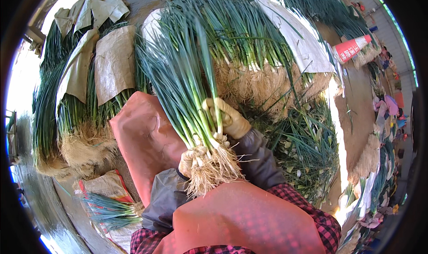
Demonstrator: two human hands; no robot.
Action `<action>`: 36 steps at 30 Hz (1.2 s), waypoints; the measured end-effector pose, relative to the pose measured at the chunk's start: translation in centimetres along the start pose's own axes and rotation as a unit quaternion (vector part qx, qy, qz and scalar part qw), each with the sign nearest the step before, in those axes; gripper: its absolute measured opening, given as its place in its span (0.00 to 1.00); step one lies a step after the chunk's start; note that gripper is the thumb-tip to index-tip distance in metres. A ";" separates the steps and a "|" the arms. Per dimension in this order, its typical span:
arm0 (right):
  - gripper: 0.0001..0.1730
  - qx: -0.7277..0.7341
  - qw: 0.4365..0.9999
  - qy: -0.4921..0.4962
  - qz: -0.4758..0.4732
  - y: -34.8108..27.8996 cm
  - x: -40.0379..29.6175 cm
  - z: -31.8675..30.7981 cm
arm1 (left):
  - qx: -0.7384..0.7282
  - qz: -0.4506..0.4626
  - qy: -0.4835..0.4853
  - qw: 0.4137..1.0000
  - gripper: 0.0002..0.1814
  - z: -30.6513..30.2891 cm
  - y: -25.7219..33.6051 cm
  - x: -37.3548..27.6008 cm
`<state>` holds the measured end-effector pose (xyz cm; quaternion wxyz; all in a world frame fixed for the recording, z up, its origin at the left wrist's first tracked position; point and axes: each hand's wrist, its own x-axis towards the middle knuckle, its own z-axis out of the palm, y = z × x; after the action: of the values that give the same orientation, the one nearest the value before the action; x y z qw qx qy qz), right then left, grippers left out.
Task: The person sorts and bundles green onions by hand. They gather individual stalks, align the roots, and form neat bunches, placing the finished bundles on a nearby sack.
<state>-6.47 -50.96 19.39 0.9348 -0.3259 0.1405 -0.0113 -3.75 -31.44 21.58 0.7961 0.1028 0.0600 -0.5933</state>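
A bunch of green onions (187,103) with long leaves and pale stringy roots lies over my lap, roots towards me. My left hand (192,158), in a pale glove, is closed round the white bases of the stalks; roots hide part of it. My right hand (230,118), in a yellowish glove, is at the right side of the bunch, its fingers curled at one green onion stalk (217,115). Whether it grips that stalk is unclear, as the fingers are partly blurred. A reddish waterproof apron (234,217) covers my lap and knees.
Piled green onions (247,46) with thick roots stand ahead, partly under a white sheet (291,33). More bundles under sacking (115,63) are at the left. Leaf trimmings (301,150) heap at the right. A small bunch (113,210) lies on a sack (107,187). People are far right.
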 end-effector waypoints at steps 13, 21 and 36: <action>0.24 -0.437 0.841 0.311 0.073 -3.2 -14.4 0.1 | -0.054 -0.021 -0.019 0.998 0.32 0.2 0.9 0.9; 0.38 -0.379 0.897 0.229 0.011 -2.2 -5.5 0.3 | -0.025 -0.088 0.020 0.996 0.31 -0.3 0.7 0.7; 0.29 -0.478 0.801 0.350 -0.085 -2.0 -2.6 -1.5 | -0.063 -0.042 -0.013 0.997 0.39 -1.1 1.1 0.6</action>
<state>-9.25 -53.12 20.14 0.5427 -0.7163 0.4173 -0.1349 -2.46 -31.44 20.45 0.7760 0.0420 0.0915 -0.6226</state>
